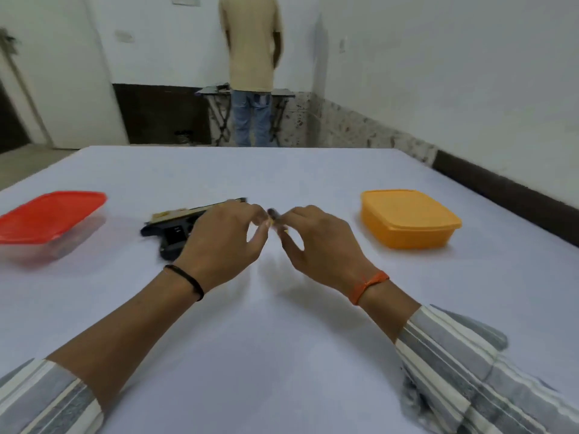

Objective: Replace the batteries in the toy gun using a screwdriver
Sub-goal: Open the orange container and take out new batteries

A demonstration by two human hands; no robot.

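A dark toy gun (pixel 175 228) with a tan top lies on its side on the white table (pixel 282 339), left of centre, partly hidden behind my left hand. My left hand (pixel 225 242) and my right hand (pixel 313 242) meet above the table's middle. Their fingertips pinch a small blurred object (pixel 273 218) with a dark end and a yellow part; I cannot tell what it is. Both hands hover just right of the gun, not touching it.
A red-lidded clear container (pixel 50 220) sits at the left edge. A closed orange box (pixel 407 220) sits to the right. Beyond the table's far edge a person (pixel 250 67) stands with their back turned at a small folding table (pixel 282 94).
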